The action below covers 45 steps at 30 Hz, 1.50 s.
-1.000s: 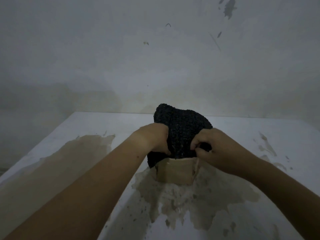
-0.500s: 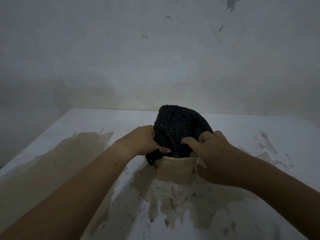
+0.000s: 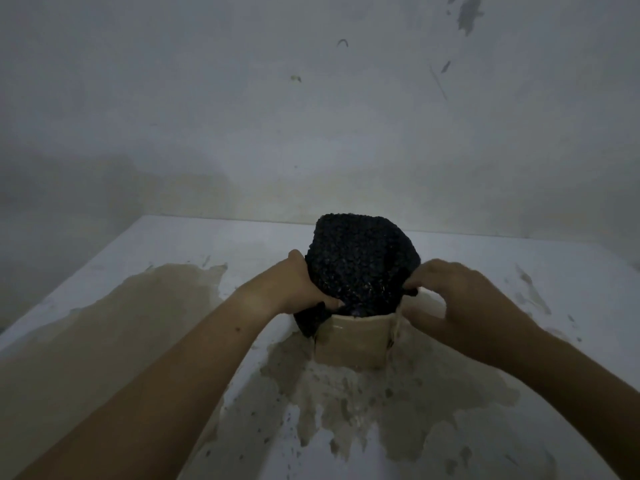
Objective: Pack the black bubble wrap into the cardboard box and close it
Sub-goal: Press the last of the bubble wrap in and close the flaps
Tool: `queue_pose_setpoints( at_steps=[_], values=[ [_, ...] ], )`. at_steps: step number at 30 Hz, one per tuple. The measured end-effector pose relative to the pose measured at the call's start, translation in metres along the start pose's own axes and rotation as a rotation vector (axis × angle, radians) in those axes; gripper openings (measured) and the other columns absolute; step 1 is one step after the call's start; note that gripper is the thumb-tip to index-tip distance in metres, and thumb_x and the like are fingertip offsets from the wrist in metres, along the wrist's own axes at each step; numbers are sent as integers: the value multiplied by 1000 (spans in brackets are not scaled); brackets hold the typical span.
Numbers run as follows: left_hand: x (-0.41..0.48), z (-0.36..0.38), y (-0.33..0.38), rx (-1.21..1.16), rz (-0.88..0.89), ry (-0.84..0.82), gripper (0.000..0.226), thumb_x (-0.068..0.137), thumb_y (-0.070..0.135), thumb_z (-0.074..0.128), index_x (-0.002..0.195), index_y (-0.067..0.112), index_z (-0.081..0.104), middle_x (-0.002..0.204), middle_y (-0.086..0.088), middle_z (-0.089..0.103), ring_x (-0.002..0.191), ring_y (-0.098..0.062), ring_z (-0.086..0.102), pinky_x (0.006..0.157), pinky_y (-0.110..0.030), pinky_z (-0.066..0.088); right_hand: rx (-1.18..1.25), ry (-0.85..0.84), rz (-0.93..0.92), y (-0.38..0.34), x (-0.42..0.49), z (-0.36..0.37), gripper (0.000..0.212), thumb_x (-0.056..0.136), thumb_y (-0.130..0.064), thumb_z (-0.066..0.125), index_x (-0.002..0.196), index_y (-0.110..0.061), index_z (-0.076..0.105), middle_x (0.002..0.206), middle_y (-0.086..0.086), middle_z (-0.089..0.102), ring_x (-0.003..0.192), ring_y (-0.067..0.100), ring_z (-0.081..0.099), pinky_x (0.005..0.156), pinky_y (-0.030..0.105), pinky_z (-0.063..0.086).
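Observation:
A small tan cardboard box (image 3: 353, 344) stands open on the table, a little right of centre. A bulky wad of black bubble wrap (image 3: 360, 265) rises out of its top, and one corner hangs over the box's left side. My left hand (image 3: 298, 285) grips the wad's left flank, thumb pressed into it near the box rim. My right hand (image 3: 460, 303) pinches the wad's lower right edge at the box's right wall. The inside of the box is hidden.
The white table (image 3: 519, 258) has large worn brown patches (image 3: 138, 323) on the left and around the box. A stained grey wall (image 3: 311, 116) stands right behind the table's far edge.
My right hand has slid from the front of the wad to its right edge. My left hand has shifted up the left side. The wad stays bulging above the box.

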<state>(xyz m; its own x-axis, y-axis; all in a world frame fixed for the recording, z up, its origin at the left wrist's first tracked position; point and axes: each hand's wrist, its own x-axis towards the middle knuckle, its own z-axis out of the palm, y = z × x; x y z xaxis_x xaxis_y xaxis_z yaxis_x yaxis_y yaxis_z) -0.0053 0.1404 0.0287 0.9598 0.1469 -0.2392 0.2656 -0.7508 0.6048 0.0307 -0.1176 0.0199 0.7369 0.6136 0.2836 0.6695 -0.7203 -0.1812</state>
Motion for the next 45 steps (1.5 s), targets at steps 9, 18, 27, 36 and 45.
queue_pose_setpoints(
  at_steps=[9,18,27,36,45],
  values=[
    [-4,6,-4,-59,97,28,75,76,40,82,123,16,30,104,4,49,82,-4,49,58,-20,42,-374,-83,-2,-17,-1,14,44,52,-34,74,95,-23,73,118,10,56,94,31,55,71,40,46],
    [-2,8,-1,-51,100,25,77,76,40,81,127,16,29,113,0,52,96,-17,54,59,-21,41,-403,-212,33,-24,22,19,45,82,-26,56,127,-28,57,141,7,23,121,29,32,88,36,38],
    [-3,5,-2,-3,86,-4,78,76,43,81,127,15,28,110,0,54,89,-13,54,59,-21,43,-414,-94,-2,-4,20,0,64,71,-51,68,128,-25,53,153,5,28,123,28,45,88,38,43],
    [0,6,0,27,53,-38,76,78,43,79,125,13,28,91,4,51,74,-2,48,53,-22,38,-283,0,-50,0,13,15,42,61,-16,82,101,-13,72,141,10,51,87,29,65,60,36,53],
    [5,4,7,117,21,-78,88,79,47,76,136,7,22,89,2,50,78,-12,51,53,-20,37,-378,-48,66,-4,23,37,40,51,-8,79,90,-15,72,127,19,55,82,36,60,54,36,46]
  ],
)
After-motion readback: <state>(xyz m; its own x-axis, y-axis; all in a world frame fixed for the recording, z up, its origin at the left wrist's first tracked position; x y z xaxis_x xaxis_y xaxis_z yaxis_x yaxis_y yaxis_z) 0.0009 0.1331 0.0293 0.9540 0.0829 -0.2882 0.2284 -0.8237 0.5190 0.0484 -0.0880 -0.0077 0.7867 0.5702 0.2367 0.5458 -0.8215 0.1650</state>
